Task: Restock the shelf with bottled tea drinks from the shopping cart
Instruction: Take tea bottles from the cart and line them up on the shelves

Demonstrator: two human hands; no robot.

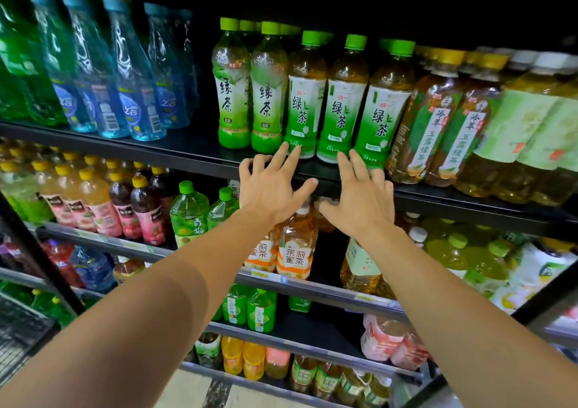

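Both hands reach up to the front edge of the black metal shelf (200,154), palms facing away, and neither grasps anything. The left hand (272,188) has its fingers spread and mostly straight: the index and middle fingertips (294,151) reach the base of the leftmost of three clear plastic green-tea bottles with green caps, white-and-green labels and amber liquid (305,95), while the ring and little fingers curl loosely over the shelf lip and the thumb juts out to the right. The right hand (359,201) is likewise open, its fingers straight and close together; the tips sit at the bottoms of the middle bottle (342,101) and the right bottle (386,107) of that trio, though whether they actually touch cannot be told.

These three bottles stand upright in a row just above and beyond the fingertips, at the shelf's front edge, labels facing out. Just left of the left hand's fingers stand two paler green-labelled tea bottles (247,88). Right of the right hand lean brown tea bottles with yellow caps (438,117). Far left along the same shelf stand blue translucent water bottles (125,70). Below the hands, an orange-labelled jasmine tea bottle with a white cap (297,248) stands on the next shelf down.
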